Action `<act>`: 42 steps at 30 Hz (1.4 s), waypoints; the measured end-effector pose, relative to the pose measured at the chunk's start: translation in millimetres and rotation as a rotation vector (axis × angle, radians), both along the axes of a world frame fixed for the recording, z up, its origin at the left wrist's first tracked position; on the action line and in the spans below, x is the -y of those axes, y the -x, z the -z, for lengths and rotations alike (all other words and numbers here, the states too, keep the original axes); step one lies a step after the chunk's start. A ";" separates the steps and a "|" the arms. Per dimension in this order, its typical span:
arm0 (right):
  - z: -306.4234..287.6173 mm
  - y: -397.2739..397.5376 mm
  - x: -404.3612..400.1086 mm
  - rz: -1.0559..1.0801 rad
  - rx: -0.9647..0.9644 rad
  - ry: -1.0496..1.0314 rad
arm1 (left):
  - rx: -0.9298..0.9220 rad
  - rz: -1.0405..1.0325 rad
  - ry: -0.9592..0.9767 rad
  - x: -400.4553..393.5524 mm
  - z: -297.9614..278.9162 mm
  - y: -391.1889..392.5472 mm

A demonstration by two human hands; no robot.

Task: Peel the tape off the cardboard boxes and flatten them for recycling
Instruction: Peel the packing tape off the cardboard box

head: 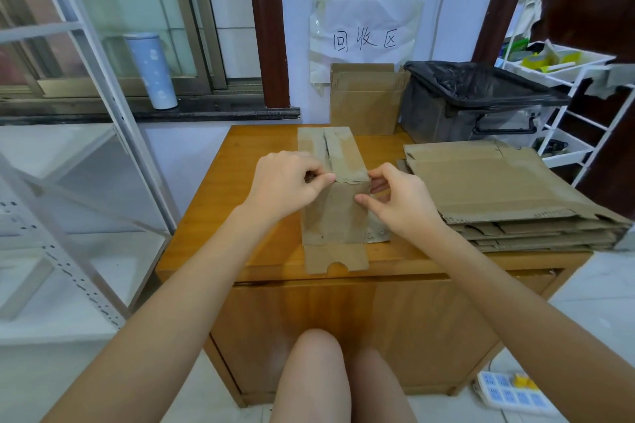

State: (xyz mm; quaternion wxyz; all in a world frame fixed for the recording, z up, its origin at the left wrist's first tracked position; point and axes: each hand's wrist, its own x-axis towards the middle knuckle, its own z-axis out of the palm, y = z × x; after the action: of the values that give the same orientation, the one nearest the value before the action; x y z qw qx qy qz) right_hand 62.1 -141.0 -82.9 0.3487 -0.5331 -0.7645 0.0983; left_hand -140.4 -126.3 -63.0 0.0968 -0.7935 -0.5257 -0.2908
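Two hands [343,189] — one taped box [335,209]

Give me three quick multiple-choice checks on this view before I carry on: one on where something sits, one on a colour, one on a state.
1. Where does the stack of flattened cardboard lie?
A. On the wooden table, right of the box being worked on
B. On the floor under the table
C. On the white shelf at left

2. What colour is the liner of the bin at the back?
A. Blue
B. Black
C. White

3. What state is the cardboard box in the middle in?
A. Already flat
B. Standing, tape along its top, bottom flap open toward the person
C. Crushed inside the bin

Answers:
1 A: the stack rests on the wooden table, at its right edge.
2 B: a black bag lines the bin.
3 B: the left hand and right hand pinch at its upper front edge, where the tape ends; the flap lies flat on the table.
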 end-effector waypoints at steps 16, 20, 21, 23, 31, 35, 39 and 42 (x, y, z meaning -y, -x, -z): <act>-13.2 9.1 1.6 0.103 0.207 -0.044 | -0.176 -0.159 -0.048 -3.2 -8.3 -20.3; -14.4 9.5 -0.5 0.084 0.155 -0.042 | -0.231 -0.112 -0.116 -2.2 -6.4 -18.7; -14.5 8.4 -0.4 0.068 0.157 -0.040 | -0.236 -0.085 -0.154 -1.5 -4.6 -18.0; -15.2 5.9 -0.1 0.041 0.148 -0.024 | -0.217 -0.047 -0.237 -1.4 -0.1 -18.1; -17.0 6.3 2.3 0.000 0.147 -0.030 | -0.102 -0.049 -0.376 -5.9 10.5 -20.2; -14.3 6.9 2.8 0.001 0.115 -0.053 | -0.075 -0.056 -0.385 -3.7 8.1 -20.4; -13.1 2.4 0.8 -0.021 0.099 -0.027 | -0.059 -0.055 -0.350 -2.9 8.3 -19.7; -11.5 1.5 0.3 -0.018 0.098 -0.031 | -0.083 -0.090 -0.310 -1.8 7.5 -21.7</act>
State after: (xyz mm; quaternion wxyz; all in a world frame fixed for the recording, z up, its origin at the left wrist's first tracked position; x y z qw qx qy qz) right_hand 60.6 -141.3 -71.4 0.3184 -0.5249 -0.7868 0.0632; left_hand -118.7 -124.5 -70.5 0.2527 -0.7561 -0.5051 -0.3307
